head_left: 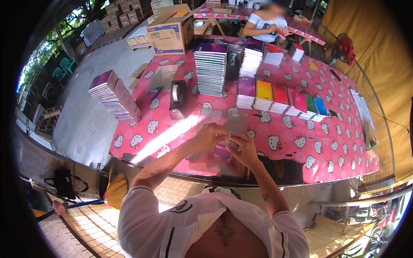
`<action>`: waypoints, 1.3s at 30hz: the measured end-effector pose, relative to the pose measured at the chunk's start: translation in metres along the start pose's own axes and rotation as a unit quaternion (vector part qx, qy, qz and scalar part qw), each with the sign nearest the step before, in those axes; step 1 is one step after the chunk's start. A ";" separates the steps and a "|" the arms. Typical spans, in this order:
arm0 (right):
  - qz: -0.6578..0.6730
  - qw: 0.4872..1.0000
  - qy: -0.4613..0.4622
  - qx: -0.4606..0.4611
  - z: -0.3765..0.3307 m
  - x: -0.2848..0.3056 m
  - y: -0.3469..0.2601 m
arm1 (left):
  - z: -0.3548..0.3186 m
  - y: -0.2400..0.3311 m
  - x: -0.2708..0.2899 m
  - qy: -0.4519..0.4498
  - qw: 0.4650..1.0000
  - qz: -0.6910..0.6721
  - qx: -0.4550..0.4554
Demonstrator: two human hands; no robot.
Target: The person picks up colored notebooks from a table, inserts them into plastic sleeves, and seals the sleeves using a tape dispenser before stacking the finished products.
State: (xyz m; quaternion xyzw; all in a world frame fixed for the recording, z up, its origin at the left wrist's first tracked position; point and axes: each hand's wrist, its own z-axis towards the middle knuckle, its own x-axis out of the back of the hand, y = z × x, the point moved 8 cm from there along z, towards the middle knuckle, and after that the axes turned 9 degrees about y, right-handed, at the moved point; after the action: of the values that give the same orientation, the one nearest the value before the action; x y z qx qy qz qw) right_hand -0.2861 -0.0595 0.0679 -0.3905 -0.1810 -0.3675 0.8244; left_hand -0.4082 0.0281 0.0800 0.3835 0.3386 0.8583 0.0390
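My left hand (211,135) and my right hand (244,148) come together over the near part of the table, fingers pinched. Between them is thin clear plastic (231,134), seemingly the top of a plastic sleeve. Below the hands lies something flat and purple (222,152), perhaps a notebook; glare and plastic blur its outline. Beyond my left hand stands a black tape dispenser (177,101) with a roll of tape. A tall stack of spiral notebooks (211,71) rises farther back.
Lower notebook piles, with purple (246,92), yellow (264,91) and blue covers (319,105), line the table's middle. Another stack (114,98) leans at the left edge. A cardboard box (170,34) stands at the far left. Across the table, a person (267,26) handles something reddish.
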 end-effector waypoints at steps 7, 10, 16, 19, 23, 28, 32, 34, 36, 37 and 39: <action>0.040 0.990 -0.028 -0.134 0.009 -0.012 0.026 | 0.011 -0.002 -0.021 -0.025 0.983 0.181 0.026; -0.216 0.975 0.030 -0.034 0.019 0.002 -0.011 | 0.013 0.010 -0.017 0.010 0.962 0.270 -0.021; 0.373 0.854 0.025 -0.363 -0.016 -0.039 0.066 | -0.003 -0.099 -0.048 -0.090 0.917 -0.194 0.337; 0.396 0.828 0.052 -0.394 -0.024 -0.045 0.081 | -0.004 -0.132 -0.015 0.105 0.939 -0.155 0.289; 0.410 0.824 0.048 -0.387 -0.021 -0.048 0.072 | -0.071 -0.191 0.145 0.385 0.838 0.262 0.284; 0.375 0.836 0.041 -0.398 -0.026 -0.047 0.084 | -0.096 -0.256 0.127 0.379 0.758 -0.198 0.493; 0.361 0.845 0.034 -0.393 -0.019 -0.041 0.072 | -0.117 -0.242 0.108 0.545 0.724 -0.233 0.352; 0.372 0.843 0.021 -0.388 -0.017 -0.046 0.067 | -0.151 -0.260 0.079 0.507 0.644 -0.369 0.438; 0.356 0.847 0.015 -0.395 -0.018 -0.046 0.066 | -0.141 -0.233 0.116 0.449 0.813 -0.025 0.370; 0.355 0.849 0.005 -0.392 -0.014 -0.050 0.058 | -0.150 -0.233 0.146 0.344 0.820 0.203 0.410; 0.325 0.858 0.031 -0.396 -0.026 -0.040 0.081 | -0.096 -0.202 0.138 0.166 0.777 0.440 0.419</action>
State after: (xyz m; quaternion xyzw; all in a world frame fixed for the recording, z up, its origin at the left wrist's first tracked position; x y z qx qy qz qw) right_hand -0.2520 -0.0264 -0.0131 -0.7092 0.1424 -0.1314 0.6779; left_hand -0.6104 0.1755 -0.0019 0.3203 0.4603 0.6061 -0.5641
